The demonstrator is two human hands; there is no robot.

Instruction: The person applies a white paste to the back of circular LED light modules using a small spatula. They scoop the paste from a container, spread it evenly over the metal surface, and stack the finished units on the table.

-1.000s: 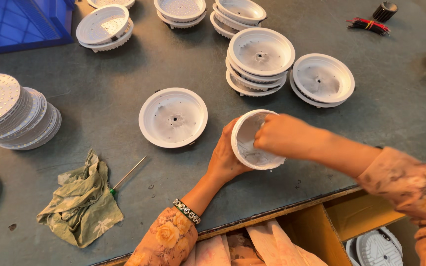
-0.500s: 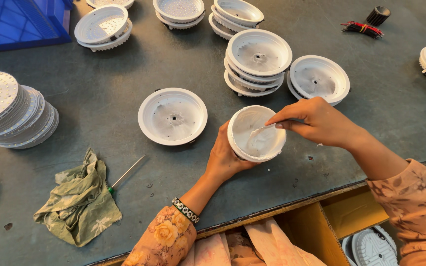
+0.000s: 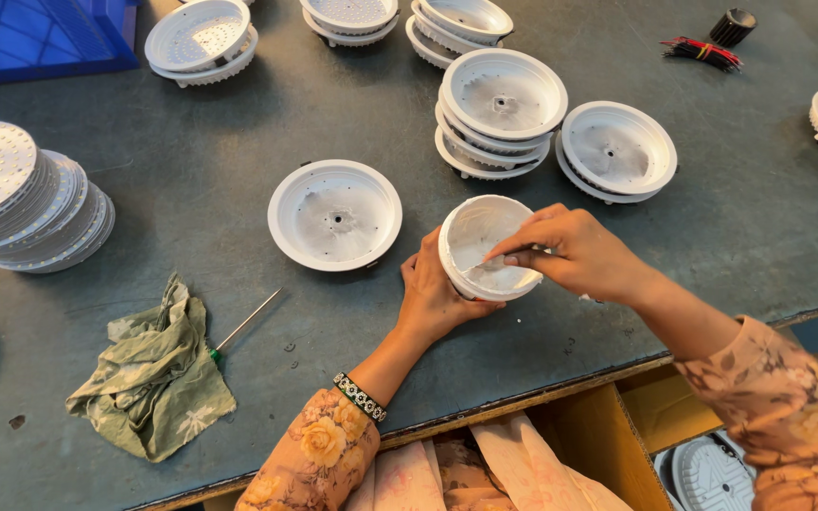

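Head view | white round housing (image 3: 485,248) tilted up off grey table (image 3: 239,123), open face toward right hand | left hand (image 3: 435,298) cups its near-left rim | right hand (image 3: 575,254) nearer opening, fingertips pinched on thin tool inside | 1 empty housing (image 3: 335,214) lies left.

Left hand (image 3: 435,301): bare, no ring or glove to be seen.
Left wrist: a narrow beaded bracelet (image 3: 360,396), dark with pale square beads in a row, sits just above the cuff.
Left sleeve (image 3: 310,462): soft peach-orange fabric printed with cream and yellow roses and small green leaves, reaching to the forearm.
Right hand (image 3: 579,252): bare, nails short and unpainted.
Right sleeve (image 3: 788,407): the same peach floral cloth, loose and creased, ending below the elbow.
Lap: pale peach garment (image 3: 466,473) with faint floral print, in folds.
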